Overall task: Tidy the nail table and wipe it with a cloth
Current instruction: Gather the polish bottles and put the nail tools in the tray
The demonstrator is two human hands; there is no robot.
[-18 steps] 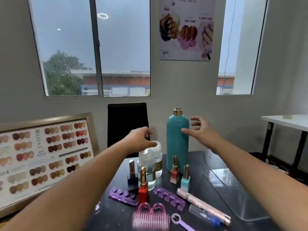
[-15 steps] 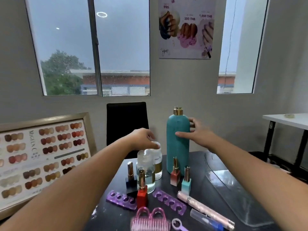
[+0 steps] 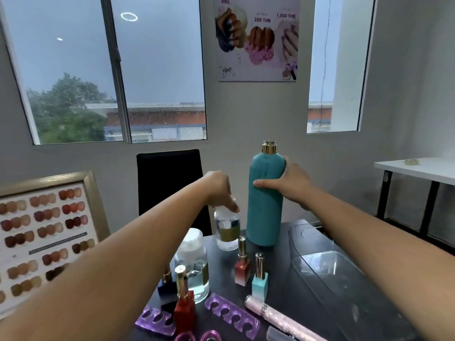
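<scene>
A tall teal bottle (image 3: 264, 207) with a gold cap stands at the back of the dark nail table (image 3: 280, 286). My right hand (image 3: 289, 183) is wrapped around its upper part. My left hand (image 3: 219, 190) grips the top of a small clear bottle (image 3: 227, 230) with a gold band, just left of the teal one. A second clear bottle (image 3: 194, 267) with a white cap stands nearer. Red (image 3: 184, 308), pink (image 3: 242, 264), teal (image 3: 259, 281) and dark blue (image 3: 167, 284) nail polish bottles stand in front. No cloth is in view.
Two purple toe separators (image 3: 231, 316) (image 3: 155, 321) and a pink pen-like tool (image 3: 283, 321) lie at the front. A clear plastic tray (image 3: 344, 286) sits on the right. A framed nail colour chart (image 3: 41, 235) leans at the left. A black chair (image 3: 170, 183) stands behind; a white side table (image 3: 418, 168) is at far right.
My right hand closed around the teal bottle after hovering beside it. My left hand took hold of the small clear bottle's top. The view shifted closer and slightly down.
</scene>
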